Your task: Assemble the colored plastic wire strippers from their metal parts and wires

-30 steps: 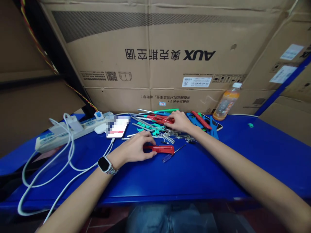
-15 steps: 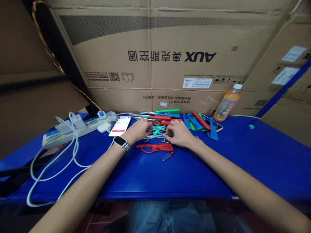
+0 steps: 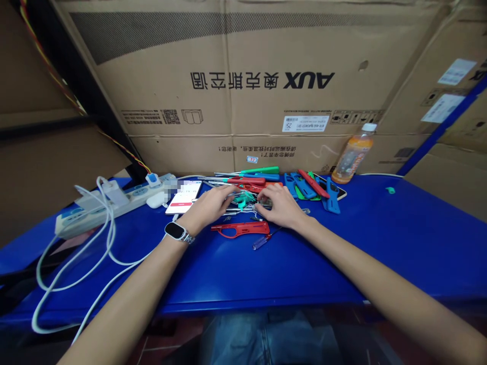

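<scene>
On the blue table, my left hand (image 3: pixel 216 204) curves against the left side of a small heap of green plastic parts (image 3: pixel 243 198), thumb and fingers apart. From the right, my right hand (image 3: pixel 279 205) arches over the same heap, its thumb apart from the bent fingers. Thin white wires and metal pieces lie between the two hands, partly hidden by the fingers. Nearer to me is a red lighter casing half (image 3: pixel 241 229), with a clear-handled screwdriver (image 3: pixel 262 242) by its right end.
Behind the hands lie several long-nosed lighters (image 3: pixel 247 180). Blue casing pieces (image 3: pixel 304 185), a phone and an orange drink bottle (image 3: pixel 352 154) stand or lie to the right. Leftward are a lit phone (image 3: pixel 184 197), a power strip (image 3: pixel 110 203) and looping white cables (image 3: pixel 112 243).
The view has shifted slightly. My right hand's fingers have lifted and spread a little over the heap; my left hand stays beside it. The red casing half lies where it was.
</scene>
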A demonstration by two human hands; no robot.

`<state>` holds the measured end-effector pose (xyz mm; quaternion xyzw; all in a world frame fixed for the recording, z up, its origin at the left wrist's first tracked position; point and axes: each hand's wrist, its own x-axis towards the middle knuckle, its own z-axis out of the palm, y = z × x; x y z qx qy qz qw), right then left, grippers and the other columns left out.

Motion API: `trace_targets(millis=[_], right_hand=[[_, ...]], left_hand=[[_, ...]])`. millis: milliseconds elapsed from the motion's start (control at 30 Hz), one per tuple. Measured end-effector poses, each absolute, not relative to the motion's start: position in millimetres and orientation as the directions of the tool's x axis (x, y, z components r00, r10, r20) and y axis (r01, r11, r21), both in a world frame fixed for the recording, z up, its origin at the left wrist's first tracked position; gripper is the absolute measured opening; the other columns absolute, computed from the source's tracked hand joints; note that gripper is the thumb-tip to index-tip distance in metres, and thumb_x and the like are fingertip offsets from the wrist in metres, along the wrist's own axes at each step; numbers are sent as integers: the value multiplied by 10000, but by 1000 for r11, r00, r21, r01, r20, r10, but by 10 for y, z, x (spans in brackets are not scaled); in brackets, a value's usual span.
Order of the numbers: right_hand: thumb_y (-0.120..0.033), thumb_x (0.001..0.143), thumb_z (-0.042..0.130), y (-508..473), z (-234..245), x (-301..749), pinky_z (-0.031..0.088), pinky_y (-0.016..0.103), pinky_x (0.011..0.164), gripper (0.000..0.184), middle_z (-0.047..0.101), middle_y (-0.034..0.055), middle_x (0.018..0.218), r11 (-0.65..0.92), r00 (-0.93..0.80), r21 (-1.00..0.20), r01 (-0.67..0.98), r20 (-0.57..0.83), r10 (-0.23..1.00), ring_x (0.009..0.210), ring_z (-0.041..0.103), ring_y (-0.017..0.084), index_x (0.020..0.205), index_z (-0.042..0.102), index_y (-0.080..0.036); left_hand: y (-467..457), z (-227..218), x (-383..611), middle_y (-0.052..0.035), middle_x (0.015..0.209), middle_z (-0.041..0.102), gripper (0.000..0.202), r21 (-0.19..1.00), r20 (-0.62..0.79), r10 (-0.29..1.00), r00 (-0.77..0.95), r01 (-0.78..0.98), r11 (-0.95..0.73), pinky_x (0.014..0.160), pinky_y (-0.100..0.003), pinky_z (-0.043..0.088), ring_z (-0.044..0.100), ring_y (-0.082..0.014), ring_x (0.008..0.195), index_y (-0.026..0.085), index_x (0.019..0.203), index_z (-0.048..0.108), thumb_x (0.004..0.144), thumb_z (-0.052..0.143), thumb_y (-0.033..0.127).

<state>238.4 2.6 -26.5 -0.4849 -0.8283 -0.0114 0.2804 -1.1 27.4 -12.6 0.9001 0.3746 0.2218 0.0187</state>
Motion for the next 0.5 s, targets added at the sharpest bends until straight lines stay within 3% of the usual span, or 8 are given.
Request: trace_targets(millis=[333,433,500], right_hand=[[-246,866,600,237,-377,2390,364,400,827,230,653,91,1088,454,-266,-275,847,521,811,1013,537,283,1092,594,-200],[-244,900,580,290,-377,2387,356,396,811,113,661,86,1033,457,-290,-232,859,515,807,997,537,279,970,663,-212],[-254,923,562,310,-357,2385,354,394,809,136,674,77,977,462,-279,-254,850,526,803,966,546,266,878,684,-212]], left_hand=[[347,-207,33,-93,1064,648,182,224,372,665,648,633,-741,923,-384,507,622,-236,1021,185,1060,659,957,514,223],[376,-233,26,-91,1019,620,201,217,419,668,615,647,-731,888,-386,511,607,-232,970,181,1049,659,978,480,238],[403,-236,18,-97,1017,599,221,193,476,663,578,667,-720,883,-396,505,584,-236,969,173,1067,642,989,441,224]])
